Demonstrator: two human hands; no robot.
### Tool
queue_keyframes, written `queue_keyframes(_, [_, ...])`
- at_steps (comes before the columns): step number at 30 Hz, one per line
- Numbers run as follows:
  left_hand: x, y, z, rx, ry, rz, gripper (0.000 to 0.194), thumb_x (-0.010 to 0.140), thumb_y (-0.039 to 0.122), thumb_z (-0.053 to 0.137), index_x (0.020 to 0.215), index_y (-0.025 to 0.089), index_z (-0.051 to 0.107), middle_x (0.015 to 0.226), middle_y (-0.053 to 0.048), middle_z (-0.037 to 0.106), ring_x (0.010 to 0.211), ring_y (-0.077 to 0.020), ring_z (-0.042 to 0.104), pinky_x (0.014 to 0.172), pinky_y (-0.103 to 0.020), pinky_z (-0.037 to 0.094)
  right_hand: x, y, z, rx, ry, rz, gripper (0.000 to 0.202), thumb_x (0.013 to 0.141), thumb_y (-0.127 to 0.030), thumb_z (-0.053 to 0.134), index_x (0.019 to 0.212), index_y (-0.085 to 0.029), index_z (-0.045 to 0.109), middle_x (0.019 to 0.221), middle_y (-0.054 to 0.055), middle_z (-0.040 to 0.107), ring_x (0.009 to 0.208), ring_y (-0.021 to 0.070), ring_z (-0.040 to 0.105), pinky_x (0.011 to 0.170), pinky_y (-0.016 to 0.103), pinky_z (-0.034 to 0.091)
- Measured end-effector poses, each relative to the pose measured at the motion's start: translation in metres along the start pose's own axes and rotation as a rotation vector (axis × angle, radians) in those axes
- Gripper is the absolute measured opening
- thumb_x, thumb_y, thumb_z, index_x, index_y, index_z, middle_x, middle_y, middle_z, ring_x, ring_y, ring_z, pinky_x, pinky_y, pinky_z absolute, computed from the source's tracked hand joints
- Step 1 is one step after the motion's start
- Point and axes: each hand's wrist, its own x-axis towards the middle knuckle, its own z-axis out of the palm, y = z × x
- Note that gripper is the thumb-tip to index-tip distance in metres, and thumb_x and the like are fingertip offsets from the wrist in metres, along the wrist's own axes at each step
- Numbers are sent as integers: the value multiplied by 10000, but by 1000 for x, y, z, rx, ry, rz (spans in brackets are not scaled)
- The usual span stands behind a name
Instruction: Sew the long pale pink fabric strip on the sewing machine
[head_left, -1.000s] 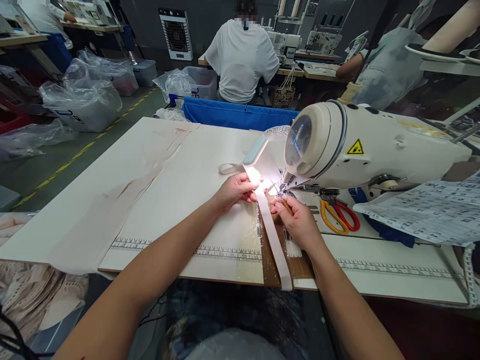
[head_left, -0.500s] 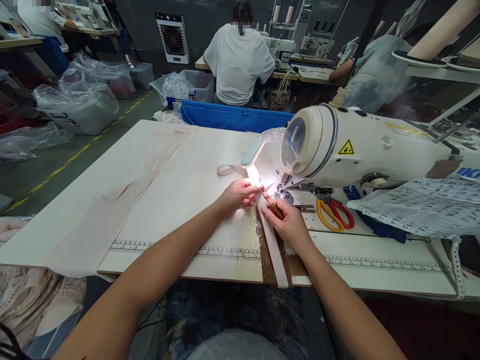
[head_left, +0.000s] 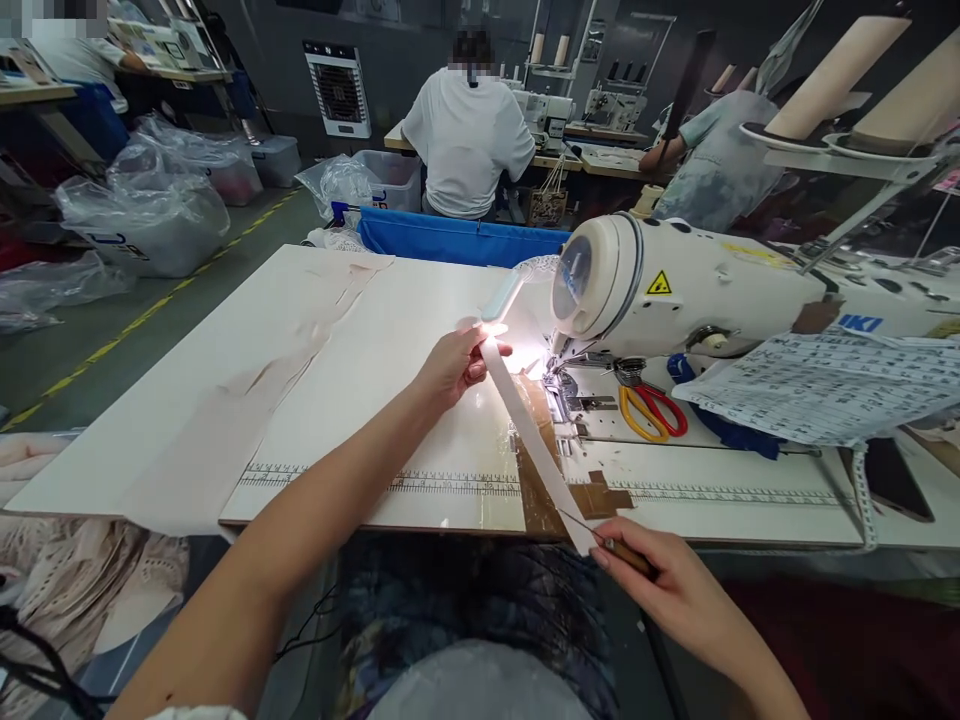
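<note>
A pale fabric strip [head_left: 529, 430] runs taut and slanting between my two hands, over the brown tape on the table's front part. Under the small lamp [head_left: 504, 298], left of the needle area, my left hand [head_left: 455, 368] pinches the strip's far part. My right hand [head_left: 660, 575], just off the front edge, holds the strip's near end. The same hand grips an awl [head_left: 628, 556] by its brown wooden handle, its thin metal point lying across the strip. The sewing machine [head_left: 622, 275] stands right of my left hand.
Scissors [head_left: 652, 410] with yellow and red handles lie beneath the machine arm. Printed sheets [head_left: 832, 385] overhang at right. Thin pale fabric [head_left: 225, 430] lies along the table's left side. Thread cones [head_left: 840, 80] stand upper right. A person [head_left: 472, 140] sits ahead, beyond a blue cloth bin [head_left: 457, 235].
My right hand has moved toward me and rightward with the awl and the strip's near end. My left hand has shifted slightly up and left. The view has turned a little right.
</note>
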Motion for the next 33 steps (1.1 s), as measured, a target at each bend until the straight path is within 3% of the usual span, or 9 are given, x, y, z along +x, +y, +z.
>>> queue_keyframes(3, [-22,1,-10,71,-43,47,205,937,222,501,826,130,646,596,-20,635,356,-16,262,385,-205,222,-24,12,2,17,-40,55,302,891,-453,528,725,-229,644,537,-30,480,489,128,413,457,252,315])
queue_keyframes(5, [-44,-7,-18,148,-85,98,185,922,279,538,839,146,635,593,-9,636,352,-18,267,378,-207,215,-34,16,4,76,13,112,314,903,-480,506,838,-235,692,530,-32,489,468,125,407,431,250,307])
queue_keyframes(9, [-101,-53,-18,296,-252,70,314,879,513,575,934,206,532,627,-2,677,333,-42,352,363,-196,220,-28,6,10,272,265,143,388,905,-537,488,1060,-239,683,786,41,686,530,147,528,500,280,450])
queue_keyframes(13, [-146,-106,1,453,-425,26,350,932,572,435,931,224,477,679,-22,692,369,-72,408,382,-203,289,0,-21,25,476,195,119,442,812,-632,568,902,-225,714,826,81,734,792,242,669,694,342,543])
queue_keyframes(17, [-164,-134,15,654,-564,132,217,982,396,375,883,225,463,670,-36,683,494,-112,526,488,-212,360,16,-34,40,716,80,175,461,737,-634,653,933,-217,680,786,53,728,671,201,652,577,304,517])
queue_keyframes(24, [-170,-152,17,783,-678,74,230,980,328,364,915,209,549,762,-48,692,652,-147,630,633,-237,435,18,-25,34,833,129,163,404,736,-535,704,964,-206,650,638,-3,662,597,142,568,533,248,436])
queue_keyframes(27, [-170,-151,16,610,-645,-28,324,935,474,476,1043,191,591,742,-33,639,597,-132,576,564,-230,419,14,-21,32,868,157,171,388,724,-531,712,937,-213,644,623,-26,615,572,130,535,508,237,409])
queue_keyframes(30, [-162,-140,17,297,-433,-113,582,854,645,531,1207,183,532,602,38,529,421,-75,399,416,-199,298,2,-17,33,838,126,144,335,755,-521,685,868,-208,642,622,-36,575,559,119,513,527,240,415])
queue_keyframes(33, [-149,-125,22,153,-209,-65,558,819,644,589,1109,168,554,622,46,538,381,-32,306,379,-182,204,-14,-10,35,758,26,75,288,819,-486,628,816,-198,629,616,-36,561,559,110,498,549,238,417])
